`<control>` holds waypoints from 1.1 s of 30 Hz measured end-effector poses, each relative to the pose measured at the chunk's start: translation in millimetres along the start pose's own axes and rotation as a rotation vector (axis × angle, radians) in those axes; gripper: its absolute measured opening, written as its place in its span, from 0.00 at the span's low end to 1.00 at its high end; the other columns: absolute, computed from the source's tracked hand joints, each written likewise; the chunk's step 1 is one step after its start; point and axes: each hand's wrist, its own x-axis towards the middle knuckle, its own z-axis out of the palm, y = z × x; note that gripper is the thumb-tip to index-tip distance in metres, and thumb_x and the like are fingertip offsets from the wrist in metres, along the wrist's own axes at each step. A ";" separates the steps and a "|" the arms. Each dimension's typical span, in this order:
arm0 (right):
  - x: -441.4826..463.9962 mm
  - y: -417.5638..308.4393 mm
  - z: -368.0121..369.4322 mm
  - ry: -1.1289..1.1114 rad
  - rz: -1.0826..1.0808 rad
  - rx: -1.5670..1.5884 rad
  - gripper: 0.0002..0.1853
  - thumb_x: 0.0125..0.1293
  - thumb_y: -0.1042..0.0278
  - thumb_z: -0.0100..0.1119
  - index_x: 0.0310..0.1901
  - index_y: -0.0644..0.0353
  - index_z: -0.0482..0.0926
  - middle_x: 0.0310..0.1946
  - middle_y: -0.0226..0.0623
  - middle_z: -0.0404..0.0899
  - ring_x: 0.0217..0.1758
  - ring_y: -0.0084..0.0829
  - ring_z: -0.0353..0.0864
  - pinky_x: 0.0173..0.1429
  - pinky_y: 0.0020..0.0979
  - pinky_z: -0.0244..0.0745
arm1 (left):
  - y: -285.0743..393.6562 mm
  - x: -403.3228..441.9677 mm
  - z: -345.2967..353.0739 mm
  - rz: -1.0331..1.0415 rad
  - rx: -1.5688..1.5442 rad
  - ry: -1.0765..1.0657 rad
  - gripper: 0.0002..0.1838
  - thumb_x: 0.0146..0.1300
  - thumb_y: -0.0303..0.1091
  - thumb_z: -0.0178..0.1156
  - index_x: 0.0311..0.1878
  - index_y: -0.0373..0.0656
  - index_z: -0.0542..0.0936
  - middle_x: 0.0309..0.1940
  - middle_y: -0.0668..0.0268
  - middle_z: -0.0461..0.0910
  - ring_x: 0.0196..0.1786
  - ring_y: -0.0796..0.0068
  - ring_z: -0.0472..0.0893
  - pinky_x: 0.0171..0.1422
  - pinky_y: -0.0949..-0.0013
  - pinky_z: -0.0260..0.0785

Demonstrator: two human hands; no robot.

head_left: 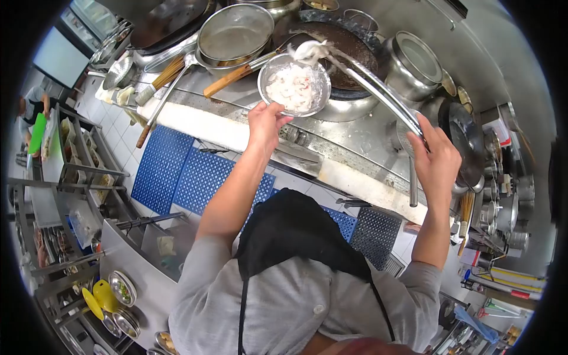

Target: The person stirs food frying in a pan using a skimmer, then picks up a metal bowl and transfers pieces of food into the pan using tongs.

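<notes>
**Bowl in one hand, tongs in the other at the wok**

The left hand grips the near rim of a shallow metal bowl, thumb over the edge. The right hand is wrapped around long metal tongs, which slant down to the left. Pale, wet-coated food pieces lie in the bowl; exactly what they are, I cannot tell. A whitish clump sits at the tong tips, above the bowl's far rim.

Just beyond the bowl, dark liquid fills a wok, partly hidden by the bowl and tongs. Left of the bowl, a wooden handle points toward the person, near a round metal strainer. Farther left lie a bamboo brush and a long-handled ladle. A lidded metal pot stands right of the wok. A white cloth lines the counter's front edge, and blue perforated mats cover part of the floor.
</notes>
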 end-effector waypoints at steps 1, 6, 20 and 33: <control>3.8 -4.0 0.0 -0.018 -0.013 -0.027 0.18 0.58 0.62 0.67 0.51 0.51 0.83 0.22 0.37 0.75 0.24 0.40 0.77 0.29 0.38 0.69 | -0.3 1.5 1.5 -0.004 -0.012 -0.033 0.07 0.57 0.21 0.58 0.40 0.35 0.78 0.36 0.61 0.81 0.35 0.72 0.82 0.40 0.67 0.82; 25.8 -0.8 13.4 -0.122 0.045 -0.105 0.19 0.58 0.58 0.66 0.51 0.51 0.83 0.25 0.41 0.78 0.29 0.45 0.80 0.34 0.43 0.72 | -2.4 -0.9 17.9 -0.037 -0.042 -0.135 0.09 0.58 0.22 0.58 0.42 0.35 0.79 0.36 0.62 0.82 0.35 0.72 0.82 0.39 0.68 0.82; 192.6 114.7 163.4 -0.253 0.011 -0.285 0.16 0.62 0.56 0.61 0.41 0.61 0.82 0.37 0.49 0.84 0.43 0.50 0.84 0.49 0.45 0.78 | -47.7 -50.0 17.9 -0.036 0.007 0.091 0.13 0.61 0.23 0.57 0.49 0.35 0.78 0.41 0.61 0.83 0.38 0.73 0.83 0.40 0.72 0.80; 127.7 67.6 66.9 -0.117 -0.335 -0.086 0.23 0.64 0.53 0.60 0.58 0.52 0.76 0.37 0.45 0.82 0.41 0.49 0.82 0.42 0.47 0.76 | -29.6 -59.8 12.9 0.140 -0.099 0.157 0.05 0.62 0.22 0.59 0.41 0.34 0.77 0.39 0.59 0.81 0.39 0.72 0.82 0.43 0.69 0.80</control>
